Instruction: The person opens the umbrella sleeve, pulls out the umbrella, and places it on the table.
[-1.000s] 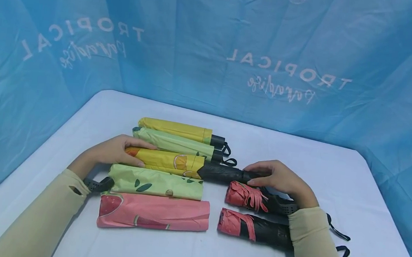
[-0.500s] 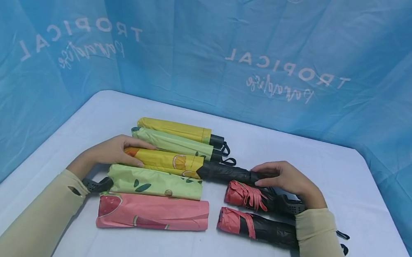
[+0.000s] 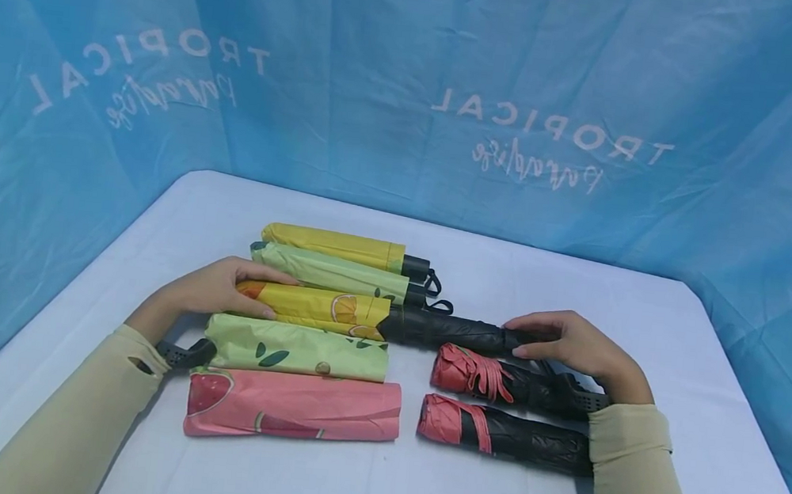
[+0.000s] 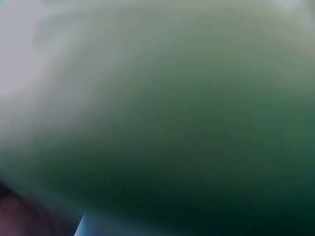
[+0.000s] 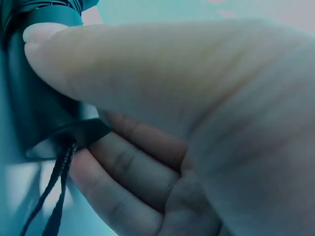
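Note:
In the head view a folded black umbrella (image 3: pixel 452 330) sticks partly out of a yellow umbrella sleeve (image 3: pixel 314 307) printed with orange slices. My left hand (image 3: pixel 216 287) holds the sleeve's left end between thumb and fingers. With my right hand (image 3: pixel 576 348) I grip the umbrella's handle; in the right wrist view the thumb lies along the black handle (image 5: pixel 49 98) and a cord loop hangs from its end. The part of the umbrella inside the sleeve is hidden. A blurred green surface (image 4: pixel 187 113) fills most of the left wrist view.
Nearer me lie a flat green sleeve (image 3: pixel 296 348) and a pink watermelon sleeve (image 3: pixel 294 408). Two red-and-black folded umbrellas, an upper one (image 3: pixel 473 372) and a lower one (image 3: pixel 507 434), lie by my right forearm. Behind are sleeved umbrellas, one yellow (image 3: pixel 332 246) and one green (image 3: pixel 332 271).
My right hand has moved to the right with the handle, and more of the black umbrella shows outside the yellow sleeve. My left hand has stayed on the sleeve's end.

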`<control>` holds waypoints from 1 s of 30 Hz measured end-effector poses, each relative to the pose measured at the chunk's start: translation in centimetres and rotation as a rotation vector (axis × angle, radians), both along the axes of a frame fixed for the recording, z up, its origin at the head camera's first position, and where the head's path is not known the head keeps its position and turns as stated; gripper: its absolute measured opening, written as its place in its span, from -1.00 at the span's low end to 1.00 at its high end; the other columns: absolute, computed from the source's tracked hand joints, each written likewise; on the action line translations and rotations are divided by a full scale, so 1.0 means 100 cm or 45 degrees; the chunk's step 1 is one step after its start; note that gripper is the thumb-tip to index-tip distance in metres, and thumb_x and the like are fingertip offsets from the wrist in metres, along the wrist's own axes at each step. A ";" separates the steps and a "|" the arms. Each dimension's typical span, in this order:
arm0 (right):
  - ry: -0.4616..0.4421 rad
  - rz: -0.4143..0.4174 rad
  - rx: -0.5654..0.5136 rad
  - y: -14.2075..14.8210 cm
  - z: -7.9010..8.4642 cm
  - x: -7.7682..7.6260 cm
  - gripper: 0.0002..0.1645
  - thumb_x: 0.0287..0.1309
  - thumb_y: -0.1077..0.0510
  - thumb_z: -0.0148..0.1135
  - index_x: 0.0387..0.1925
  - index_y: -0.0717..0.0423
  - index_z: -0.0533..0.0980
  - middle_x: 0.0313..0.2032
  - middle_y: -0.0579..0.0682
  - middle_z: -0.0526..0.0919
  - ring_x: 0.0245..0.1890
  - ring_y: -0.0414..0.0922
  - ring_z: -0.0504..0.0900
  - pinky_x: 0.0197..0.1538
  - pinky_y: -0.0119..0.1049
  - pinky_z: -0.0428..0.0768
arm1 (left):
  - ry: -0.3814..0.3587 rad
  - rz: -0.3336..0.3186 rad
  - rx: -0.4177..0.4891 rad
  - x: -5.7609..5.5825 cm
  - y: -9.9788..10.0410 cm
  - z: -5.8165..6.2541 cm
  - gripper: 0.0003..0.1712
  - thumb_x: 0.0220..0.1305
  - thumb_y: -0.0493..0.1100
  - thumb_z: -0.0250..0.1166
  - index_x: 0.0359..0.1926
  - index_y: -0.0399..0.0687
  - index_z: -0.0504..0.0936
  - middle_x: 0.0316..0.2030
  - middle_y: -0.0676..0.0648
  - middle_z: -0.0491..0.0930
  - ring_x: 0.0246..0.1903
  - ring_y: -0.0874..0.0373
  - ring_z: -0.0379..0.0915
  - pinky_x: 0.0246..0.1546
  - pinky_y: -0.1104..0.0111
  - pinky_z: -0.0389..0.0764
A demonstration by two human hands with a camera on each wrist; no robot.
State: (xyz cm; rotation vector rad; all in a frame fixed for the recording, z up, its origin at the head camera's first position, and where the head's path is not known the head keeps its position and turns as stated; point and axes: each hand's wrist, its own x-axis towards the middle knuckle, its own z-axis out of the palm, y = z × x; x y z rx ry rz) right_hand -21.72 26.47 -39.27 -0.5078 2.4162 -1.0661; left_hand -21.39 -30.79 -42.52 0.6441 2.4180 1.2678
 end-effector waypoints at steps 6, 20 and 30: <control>0.012 0.018 0.012 0.009 -0.002 0.000 -0.47 0.23 -0.05 0.46 0.21 -0.06 0.63 0.17 0.00 0.65 0.12 -0.02 0.62 0.17 0.08 0.58 | 0.004 -0.003 0.002 0.000 -0.001 -0.001 -0.36 0.17 -0.02 0.56 0.29 0.15 0.63 0.26 0.00 0.57 0.21 0.08 0.43 0.10 0.37 0.56; 0.028 0.030 0.011 0.032 0.000 0.004 -0.48 0.25 -0.05 0.44 0.22 -0.06 0.62 0.20 0.03 0.62 0.13 0.00 0.61 0.09 -0.08 0.61 | 0.002 -0.002 0.003 0.000 -0.001 0.000 -0.36 0.16 -0.03 0.56 0.29 0.15 0.64 0.26 -0.01 0.57 0.21 0.07 0.44 0.09 0.36 0.57; 0.041 0.008 0.037 0.057 -0.004 0.005 -0.47 0.26 -0.04 0.43 0.23 -0.05 0.61 0.22 0.06 0.61 0.18 0.05 0.58 0.04 -0.17 0.64 | 0.000 0.001 0.008 0.000 -0.001 -0.001 -0.36 0.16 -0.02 0.56 0.29 0.15 0.64 0.26 0.00 0.57 0.22 0.07 0.43 0.11 0.38 0.55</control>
